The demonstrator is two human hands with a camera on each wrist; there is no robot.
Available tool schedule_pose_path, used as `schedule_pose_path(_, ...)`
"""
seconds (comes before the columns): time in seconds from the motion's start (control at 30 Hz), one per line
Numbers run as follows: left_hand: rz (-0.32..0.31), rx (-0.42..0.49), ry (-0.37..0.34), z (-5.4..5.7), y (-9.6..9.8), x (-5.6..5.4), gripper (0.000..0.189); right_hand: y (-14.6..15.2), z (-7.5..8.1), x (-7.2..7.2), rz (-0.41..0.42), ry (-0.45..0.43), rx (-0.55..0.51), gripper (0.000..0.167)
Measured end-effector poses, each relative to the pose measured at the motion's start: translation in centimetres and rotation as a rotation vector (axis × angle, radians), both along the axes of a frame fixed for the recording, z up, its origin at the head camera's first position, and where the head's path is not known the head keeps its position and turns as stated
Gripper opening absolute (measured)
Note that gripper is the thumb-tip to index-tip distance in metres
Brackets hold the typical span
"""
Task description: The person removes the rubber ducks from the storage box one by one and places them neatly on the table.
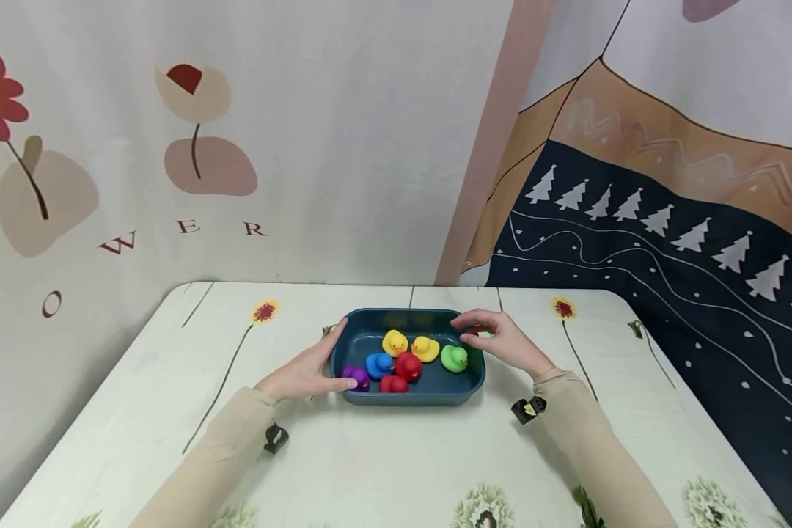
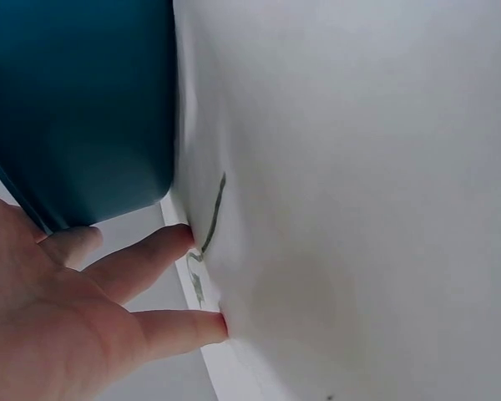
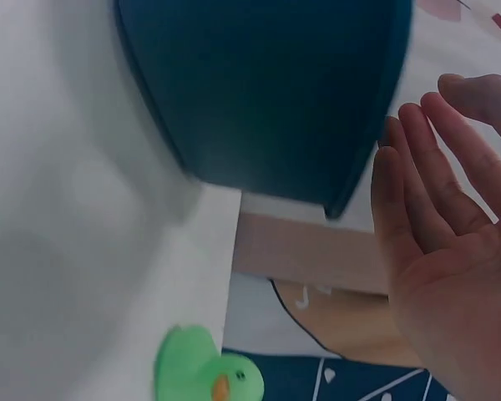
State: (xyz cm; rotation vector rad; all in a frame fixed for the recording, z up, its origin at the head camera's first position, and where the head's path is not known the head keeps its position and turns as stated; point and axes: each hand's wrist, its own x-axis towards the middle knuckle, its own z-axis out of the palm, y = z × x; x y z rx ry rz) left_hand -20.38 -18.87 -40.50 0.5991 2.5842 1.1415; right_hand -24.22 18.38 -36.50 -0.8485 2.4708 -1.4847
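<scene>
A dark teal plastic tub [image 1: 409, 398] stands on the table. In it lie small toy ducks: a purple duck [image 1: 355, 377], a blue duck [image 1: 379, 365], two yellow, two red, and a green duck [image 1: 454, 358]. My left hand [image 1: 306, 370] spans the tub's left end, fingers fairly straight, thumb by the purple duck. The left wrist view shows its fingers spread. Above the back right corner is my right hand [image 1: 501, 341], fingers slightly bent; the right wrist view shows nothing between them. A red patch shows past those fingers; what it is I cannot tell.
Another green duck [image 3: 204, 368] appears beyond the tub in the right wrist view. A flower-printed cloth [image 1: 369, 469] covers the table. Behind hang a pale printed curtain [image 1: 343, 147] and a dark cloth with white trees [image 1: 633, 235].
</scene>
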Motion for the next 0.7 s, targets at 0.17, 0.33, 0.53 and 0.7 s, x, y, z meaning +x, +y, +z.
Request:
schedule_pose_path(0.17, 0.002, -0.004, -0.003, 0.1, 0.0, 0.1, 0.108, -1.1, -0.3, 0.2, 0.026, -0.008, -0.007, 0.029)
schedule_pose_path(0.33, 0.005, -0.011, -0.005, 0.2, -0.2, 0.1, 0.108, -2.2, -0.8, 0.1, 0.050, -0.006, -0.008, 0.029)
schedule_pose_path(0.53, -0.001, -0.014, -0.003, 0.0, -0.1, -0.1, 0.108, -3.9, 1.0, 1.5, 0.092, -0.031, -0.010, 0.028)
schedule_pose_path(0.7, -0.003, -0.019, 0.012, 0.0, -0.1, -0.1, 0.108, -4.9, 0.9, 1.6, 0.138, -0.047, -0.012, 0.028)
